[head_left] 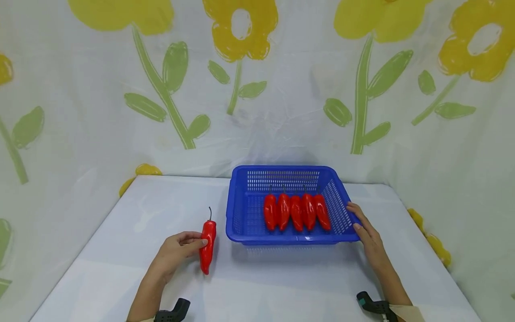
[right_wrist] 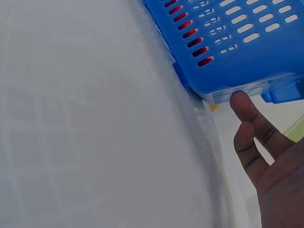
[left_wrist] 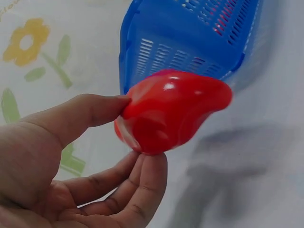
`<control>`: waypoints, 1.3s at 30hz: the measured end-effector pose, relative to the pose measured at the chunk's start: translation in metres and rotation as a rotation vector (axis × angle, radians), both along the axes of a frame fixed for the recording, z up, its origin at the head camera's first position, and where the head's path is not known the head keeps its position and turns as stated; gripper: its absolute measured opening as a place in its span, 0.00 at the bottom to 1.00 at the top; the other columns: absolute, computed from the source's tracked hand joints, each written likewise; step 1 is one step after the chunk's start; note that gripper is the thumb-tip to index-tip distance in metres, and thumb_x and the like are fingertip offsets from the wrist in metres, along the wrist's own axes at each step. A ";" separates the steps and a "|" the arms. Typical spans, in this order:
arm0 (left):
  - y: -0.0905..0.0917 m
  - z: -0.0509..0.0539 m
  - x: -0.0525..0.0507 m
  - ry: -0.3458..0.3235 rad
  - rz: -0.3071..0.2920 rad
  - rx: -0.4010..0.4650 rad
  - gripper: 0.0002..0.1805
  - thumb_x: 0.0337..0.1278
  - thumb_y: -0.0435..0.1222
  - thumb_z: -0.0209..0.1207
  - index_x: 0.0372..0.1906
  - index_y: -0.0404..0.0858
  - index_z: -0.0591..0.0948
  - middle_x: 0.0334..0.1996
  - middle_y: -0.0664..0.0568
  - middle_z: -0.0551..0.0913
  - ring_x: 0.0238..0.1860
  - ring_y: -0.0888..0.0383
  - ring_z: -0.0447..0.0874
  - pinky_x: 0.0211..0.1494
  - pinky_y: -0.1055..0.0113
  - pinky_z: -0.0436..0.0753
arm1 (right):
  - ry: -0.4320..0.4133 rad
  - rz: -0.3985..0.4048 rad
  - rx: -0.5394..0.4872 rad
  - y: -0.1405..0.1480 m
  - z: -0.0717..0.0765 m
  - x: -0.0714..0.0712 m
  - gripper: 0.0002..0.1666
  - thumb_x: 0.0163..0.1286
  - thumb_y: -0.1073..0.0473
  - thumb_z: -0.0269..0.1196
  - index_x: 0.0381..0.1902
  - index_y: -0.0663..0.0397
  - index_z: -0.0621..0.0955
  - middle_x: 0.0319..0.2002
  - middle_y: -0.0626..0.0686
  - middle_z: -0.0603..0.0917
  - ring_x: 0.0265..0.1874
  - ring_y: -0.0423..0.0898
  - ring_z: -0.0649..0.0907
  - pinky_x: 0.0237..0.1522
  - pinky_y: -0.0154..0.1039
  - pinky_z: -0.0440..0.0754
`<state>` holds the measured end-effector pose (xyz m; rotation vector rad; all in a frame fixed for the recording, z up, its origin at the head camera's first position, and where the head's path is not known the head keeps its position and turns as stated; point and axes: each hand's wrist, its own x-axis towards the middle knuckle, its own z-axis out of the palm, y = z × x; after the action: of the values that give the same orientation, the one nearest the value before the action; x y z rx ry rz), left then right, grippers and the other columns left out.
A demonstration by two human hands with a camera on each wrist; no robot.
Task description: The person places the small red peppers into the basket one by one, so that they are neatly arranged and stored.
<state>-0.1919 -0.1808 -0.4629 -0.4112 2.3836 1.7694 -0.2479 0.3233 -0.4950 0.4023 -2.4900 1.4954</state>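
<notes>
My left hand pinches a red chili pepper between thumb and fingertips, to the left of the basket. The pepper has a thin dark stem pointing up in the head view; in the left wrist view its glossy body shows in front of the basket wall. A blue plastic basket with slotted sides holds several red peppers in a row. At its right side, my right hand touches the rim with extended fingers. In the right wrist view, two fingers lie by the basket wall.
A white table spreads beneath everything. Behind and beside it hangs a pale cloth with yellow flowers and green leaves. Dark wrist straps are on both wrists.
</notes>
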 end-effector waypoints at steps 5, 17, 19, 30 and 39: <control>-0.003 0.010 -0.004 0.021 -0.004 0.037 0.30 0.58 0.44 0.69 0.59 0.30 0.78 0.50 0.42 0.80 0.48 0.49 0.81 0.54 0.53 0.84 | 0.002 -0.023 0.015 -0.001 -0.002 0.000 0.28 0.82 0.52 0.43 0.77 0.40 0.62 0.78 0.44 0.56 0.75 0.35 0.53 0.67 0.71 0.57; 0.003 0.046 -0.024 0.083 -0.040 0.072 0.32 0.60 0.45 0.68 0.64 0.32 0.75 0.57 0.39 0.78 0.54 0.47 0.80 0.64 0.48 0.77 | 0.007 -0.023 0.031 -0.002 0.001 0.000 0.28 0.83 0.53 0.42 0.78 0.40 0.62 0.78 0.44 0.56 0.75 0.34 0.53 0.72 0.55 0.59; 0.007 0.052 -0.028 0.094 -0.046 0.083 0.31 0.61 0.45 0.68 0.64 0.32 0.75 0.57 0.40 0.78 0.54 0.47 0.80 0.64 0.48 0.76 | 0.001 -0.027 0.028 -0.002 0.001 0.000 0.28 0.83 0.52 0.42 0.78 0.40 0.62 0.78 0.42 0.56 0.75 0.34 0.53 0.69 0.65 0.59; 0.023 0.078 -0.060 0.077 -0.156 0.110 0.33 0.61 0.46 0.67 0.66 0.33 0.74 0.60 0.40 0.78 0.58 0.46 0.80 0.64 0.51 0.76 | 0.001 -0.002 0.014 -0.003 -0.001 -0.001 0.28 0.83 0.53 0.42 0.78 0.40 0.62 0.78 0.44 0.56 0.75 0.36 0.53 0.71 0.50 0.60; 0.032 0.090 -0.095 0.055 -0.208 0.185 0.31 0.63 0.41 0.66 0.64 0.28 0.73 0.57 0.37 0.80 0.53 0.47 0.85 0.56 0.60 0.82 | 0.002 -0.010 0.006 -0.002 0.000 0.000 0.28 0.83 0.53 0.41 0.78 0.40 0.62 0.78 0.43 0.56 0.76 0.39 0.53 0.72 0.57 0.59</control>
<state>-0.2866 -0.1483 -0.3727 -0.0894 2.1793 1.9026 -0.2475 0.3209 -0.4947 0.3920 -2.4914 1.4840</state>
